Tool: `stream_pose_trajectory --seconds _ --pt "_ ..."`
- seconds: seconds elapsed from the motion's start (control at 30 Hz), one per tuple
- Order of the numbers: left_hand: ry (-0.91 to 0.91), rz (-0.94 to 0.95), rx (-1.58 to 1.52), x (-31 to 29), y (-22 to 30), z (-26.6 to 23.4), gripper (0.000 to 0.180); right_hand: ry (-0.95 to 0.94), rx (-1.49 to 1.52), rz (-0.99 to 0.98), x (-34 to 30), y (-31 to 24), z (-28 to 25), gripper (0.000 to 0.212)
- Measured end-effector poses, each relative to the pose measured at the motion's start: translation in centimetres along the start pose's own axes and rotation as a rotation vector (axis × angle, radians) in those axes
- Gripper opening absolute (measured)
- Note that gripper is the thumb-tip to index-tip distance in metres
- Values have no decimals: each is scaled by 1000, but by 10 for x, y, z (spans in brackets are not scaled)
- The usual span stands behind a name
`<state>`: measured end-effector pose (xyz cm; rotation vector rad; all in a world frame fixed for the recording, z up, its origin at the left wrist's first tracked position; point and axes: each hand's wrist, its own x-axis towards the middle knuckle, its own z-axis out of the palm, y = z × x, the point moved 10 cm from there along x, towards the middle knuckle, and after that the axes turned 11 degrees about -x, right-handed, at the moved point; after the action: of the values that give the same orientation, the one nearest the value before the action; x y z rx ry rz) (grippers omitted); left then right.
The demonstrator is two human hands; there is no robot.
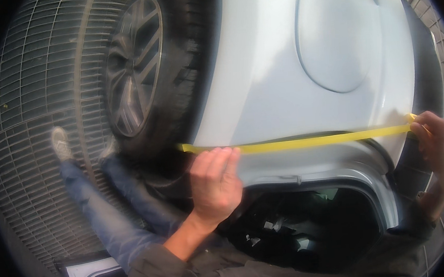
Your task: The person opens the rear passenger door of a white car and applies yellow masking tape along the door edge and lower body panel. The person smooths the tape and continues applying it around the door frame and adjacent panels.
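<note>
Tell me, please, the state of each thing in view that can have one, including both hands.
Yellow tape: stretched nearly straight across the pale car body.
Left hand: fingers on the tape, near its left end.
Right hand: closed on the tape's right end.
Rounded flap: shut.
Door opening: uncovered, interior dark.
Wheel: mounted.

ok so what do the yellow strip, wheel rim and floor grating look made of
Yellow strip: probably paper or thin plastic tape, matte-looking, as it runs flat and evenly coloured. Wheel rim: likely metal alloy with a grey sheen, given its bright highlights. Floor grating: seemingly metal, dull grey, from its slim, regular lattice; any coating is unclear.
</note>
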<state>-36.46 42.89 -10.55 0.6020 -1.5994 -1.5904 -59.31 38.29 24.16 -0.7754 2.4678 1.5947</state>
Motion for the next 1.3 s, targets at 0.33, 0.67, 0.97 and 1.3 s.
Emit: stream_pose_trajectory --seconds 0.33,0.67,0.97,1.3 --pt "-35 6 -53 6 12 0 44 -2 -71 -9 -8 1 2 18" --pt "-74 -19 -51 12 5 -1 62 37 -56 -91 -7 -15 3 20" --pt "-82 14 -16 18 12 5 62 146 -131 -180 -5 -24 3 15" --pt "-79 34 -25 20 19 13 62 162 -177 -148 -4 -26 2 22"
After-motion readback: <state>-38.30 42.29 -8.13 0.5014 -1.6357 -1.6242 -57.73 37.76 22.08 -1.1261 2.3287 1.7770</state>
